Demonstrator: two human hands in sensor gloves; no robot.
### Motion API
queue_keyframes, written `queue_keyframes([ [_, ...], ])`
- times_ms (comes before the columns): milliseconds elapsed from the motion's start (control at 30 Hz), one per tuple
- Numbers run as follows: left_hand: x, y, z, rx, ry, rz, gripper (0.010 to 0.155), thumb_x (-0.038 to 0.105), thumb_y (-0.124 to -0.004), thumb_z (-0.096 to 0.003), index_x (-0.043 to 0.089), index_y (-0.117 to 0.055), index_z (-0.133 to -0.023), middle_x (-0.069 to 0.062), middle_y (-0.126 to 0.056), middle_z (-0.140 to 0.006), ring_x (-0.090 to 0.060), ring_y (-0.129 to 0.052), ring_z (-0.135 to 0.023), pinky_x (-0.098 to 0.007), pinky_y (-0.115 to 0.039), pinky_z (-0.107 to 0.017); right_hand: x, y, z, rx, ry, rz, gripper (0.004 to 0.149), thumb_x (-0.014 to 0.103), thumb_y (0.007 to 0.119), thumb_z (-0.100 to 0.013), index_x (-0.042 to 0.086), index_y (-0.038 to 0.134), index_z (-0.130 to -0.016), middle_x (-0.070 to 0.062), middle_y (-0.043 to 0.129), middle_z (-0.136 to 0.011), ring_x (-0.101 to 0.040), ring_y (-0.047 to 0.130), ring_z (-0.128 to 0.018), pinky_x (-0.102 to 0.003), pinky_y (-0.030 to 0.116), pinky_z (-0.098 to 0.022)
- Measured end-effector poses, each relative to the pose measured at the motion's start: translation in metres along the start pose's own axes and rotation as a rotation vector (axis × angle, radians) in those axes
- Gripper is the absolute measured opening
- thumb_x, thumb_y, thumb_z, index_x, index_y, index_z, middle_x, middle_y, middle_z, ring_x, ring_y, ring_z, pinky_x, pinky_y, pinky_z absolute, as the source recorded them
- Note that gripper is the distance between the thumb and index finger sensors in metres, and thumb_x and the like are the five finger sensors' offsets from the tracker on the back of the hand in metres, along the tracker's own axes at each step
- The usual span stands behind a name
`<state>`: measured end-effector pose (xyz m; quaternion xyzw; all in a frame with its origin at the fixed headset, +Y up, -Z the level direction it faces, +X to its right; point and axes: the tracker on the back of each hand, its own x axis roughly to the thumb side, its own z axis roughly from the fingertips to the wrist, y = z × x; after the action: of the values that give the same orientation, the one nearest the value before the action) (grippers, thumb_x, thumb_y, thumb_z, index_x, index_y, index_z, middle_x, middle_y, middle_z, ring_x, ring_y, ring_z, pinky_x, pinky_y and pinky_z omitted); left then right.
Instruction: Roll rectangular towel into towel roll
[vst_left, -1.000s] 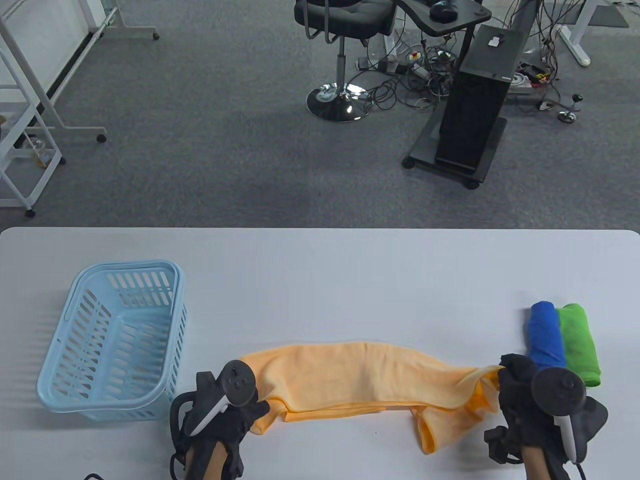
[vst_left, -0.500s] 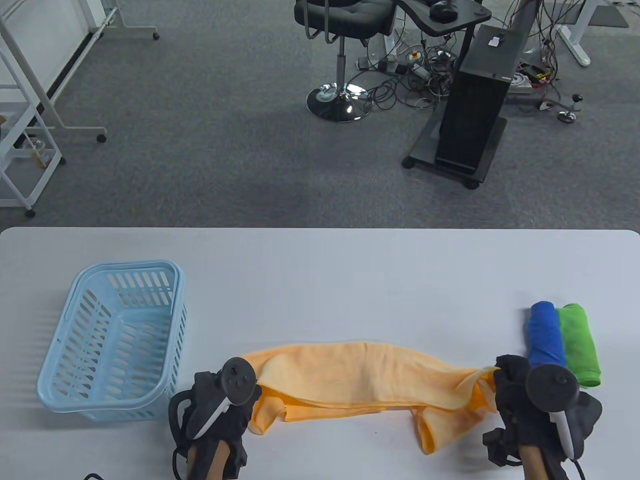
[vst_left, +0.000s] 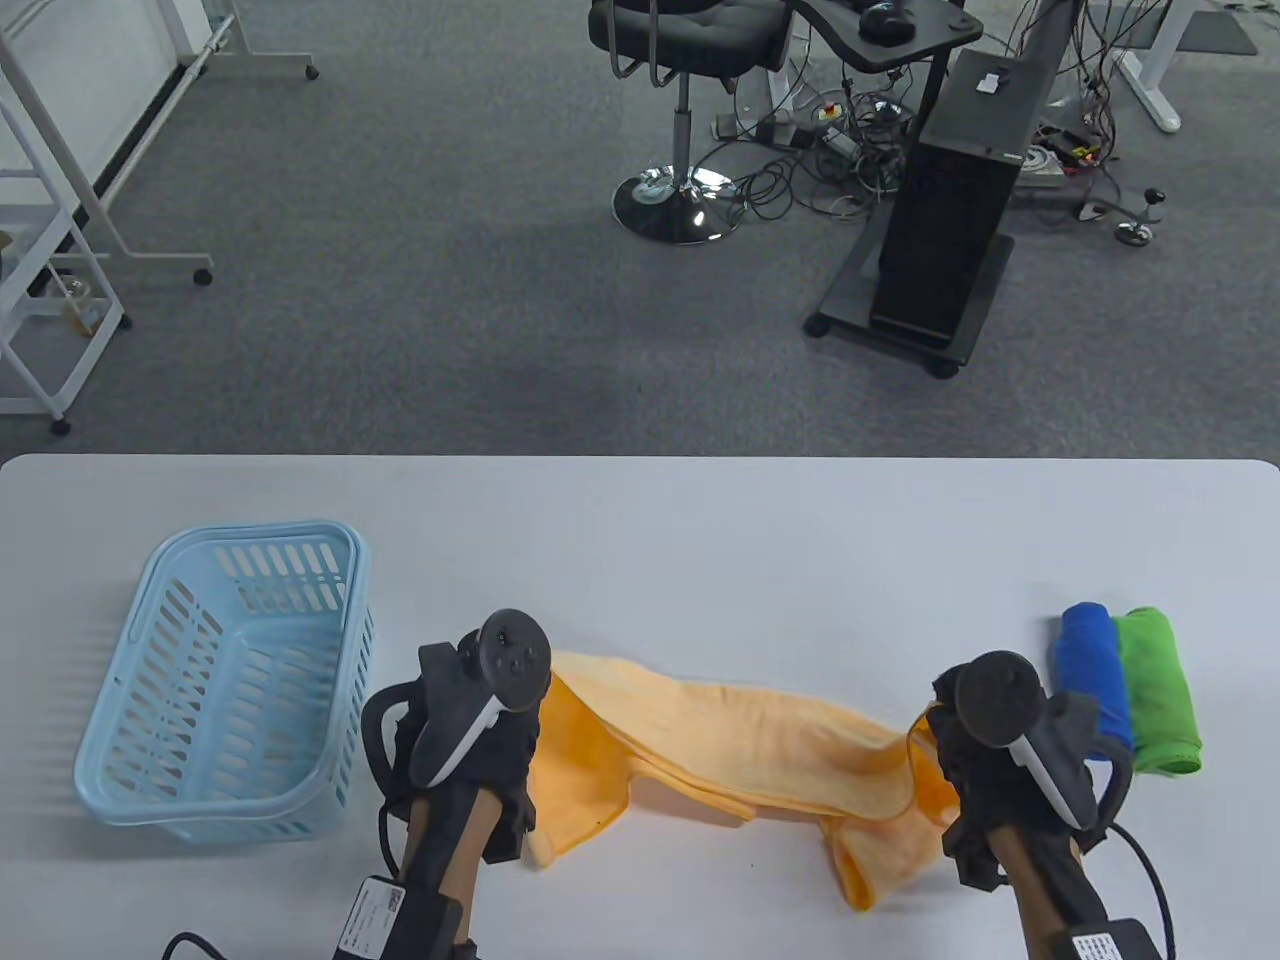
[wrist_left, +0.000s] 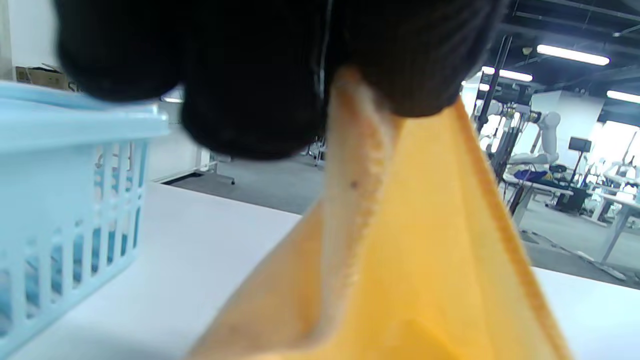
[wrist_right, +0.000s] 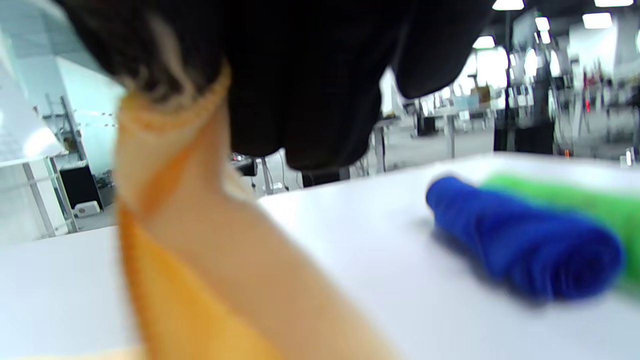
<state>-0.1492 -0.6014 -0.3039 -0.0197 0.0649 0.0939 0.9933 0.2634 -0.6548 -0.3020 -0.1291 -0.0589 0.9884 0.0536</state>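
An orange towel hangs stretched between my two hands above the white table, sagging in the middle, its lower edge trailing on the surface. My left hand pinches the towel's left end; in the left wrist view the gloved fingers clamp the orange towel at its hem. My right hand pinches the right end; in the right wrist view the dark fingers grip the bunched orange towel at its corner.
A light blue slotted basket stands on the table to the left, close to my left hand. A rolled blue towel and a rolled green towel lie side by side beside my right hand.
Both hands have risen and moved away from the near edge, lifting the towel's ends off the table. The towel now hangs between them instead of lying flat.
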Motion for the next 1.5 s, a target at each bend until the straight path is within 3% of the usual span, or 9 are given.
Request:
queue_keyframes([
  [233,-0.016,0.06,-0.01,0.135,0.026,0.072,0.044,0.043,-0.084,-0.0404,0.023,-0.101,-0.076,-0.012,-0.104,-0.077,-0.004,-0.104,-0.005,-0.032,-0.091,-0.011,0.017,-0.039,-0.042,-0.07,0.003,0.27,0.047,0.034,0.086,-0.029,0.022,0.083,-0.075,-0.003,0.094,-0.066,-0.023,0.1,-0.053,-0.053,0.07,-0.062],
  [467,-0.07,0.079,-0.027,0.191,0.168,0.181,0.044,0.041,-0.085,-0.0407,0.021,-0.101,-0.076,-0.014,-0.107,-0.072,-0.003,-0.103,0.002,-0.03,-0.092,-0.005,-0.008,-0.062,-0.065,-0.097,0.105,0.278,0.047,0.033,0.085,-0.029,0.022,0.083,-0.075,-0.003,0.094,-0.065,-0.022,0.099,-0.048,-0.052,0.071,-0.061],
  [767,-0.111,0.087,-0.052,0.171,0.295,0.317,0.043,0.043,-0.085,-0.0411,0.021,-0.103,-0.073,-0.014,-0.109,-0.068,0.002,-0.101,0.009,-0.025,-0.091,0.001,-0.031,-0.08,-0.085,0.026,0.269,0.048,0.046,0.032,0.085,-0.03,0.019,0.085,-0.074,-0.005,0.096,-0.06,-0.008,0.091,-0.003,-0.034,0.089,-0.032],
  [900,-0.105,0.081,-0.064,0.16,0.303,0.598,0.044,0.035,-0.079,-0.0451,0.018,-0.093,-0.084,-0.019,-0.106,-0.071,0.006,-0.105,0.005,-0.025,-0.094,0.001,-0.024,-0.084,-0.096,0.075,0.336,-0.401,0.047,0.031,0.083,-0.032,0.02,0.081,-0.077,-0.007,0.094,-0.069,-0.007,0.108,-0.024,-0.034,0.09,-0.039],
  [1000,-0.101,0.083,-0.076,0.153,0.237,0.856,0.046,0.03,-0.075,-0.0473,0.016,-0.082,-0.091,-0.023,-0.102,-0.074,-0.009,-0.121,-0.02,-0.034,-0.1,-0.011,-0.018,-0.091,-0.104,0.055,0.321,-0.703,0.047,0.032,0.081,-0.033,0.021,0.078,-0.079,-0.008,0.089,-0.077,-0.013,0.108,-0.052,-0.038,0.082,-0.055],
  [1067,-0.098,0.087,-0.08,0.174,0.16,1.015,0.047,0.03,-0.072,-0.0483,0.016,-0.076,-0.093,-0.025,-0.095,-0.083,-0.025,-0.114,-0.059,-0.047,-0.093,-0.041,-0.016,-0.104,-0.107,-0.037,0.295,-0.804,0.047,0.032,0.08,-0.033,0.021,0.076,-0.079,-0.009,0.083,-0.084,-0.016,0.103,-0.063,-0.04,0.077,-0.06],
  [1200,-0.099,0.097,-0.08,0.272,0.061,1.2,0.044,0.033,-0.073,-0.0481,0.02,-0.081,-0.089,-0.022,-0.082,-0.097,-0.03,-0.101,-0.077,-0.051,-0.081,-0.056,-0.018,-0.14,-0.107,-0.202,0.189,-0.768,0.047,0.029,0.079,-0.034,0.021,0.075,-0.08,-0.009,0.073,-0.093,-0.017,0.094,-0.076,-0.042,0.069,-0.065],
  [1333,-0.103,0.094,-0.072,0.263,0.006,1.059,0.043,0.034,-0.078,-0.0466,0.019,-0.089,-0.086,-0.021,-0.081,-0.098,-0.029,-0.098,-0.08,-0.051,-0.078,-0.058,-0.037,-0.152,-0.096,-0.243,0.128,-0.552,0.047,0.028,0.079,-0.033,0.022,0.076,-0.08,-0.007,0.073,-0.093,-0.016,0.094,-0.077,-0.042,0.068,-0.066],
  [1500,-0.107,0.068,-0.045,0.248,0.068,0.56,0.043,0.035,-0.085,-0.0421,0.018,-0.098,-0.08,-0.019,-0.085,-0.096,-0.025,-0.102,-0.078,-0.048,-0.08,-0.058,-0.081,-0.1,-0.064,-0.096,0.167,-0.497,0.046,0.028,0.08,-0.034,0.024,0.078,-0.08,-0.007,0.076,-0.092,-0.019,0.096,-0.075,-0.048,0.069,-0.064],
])
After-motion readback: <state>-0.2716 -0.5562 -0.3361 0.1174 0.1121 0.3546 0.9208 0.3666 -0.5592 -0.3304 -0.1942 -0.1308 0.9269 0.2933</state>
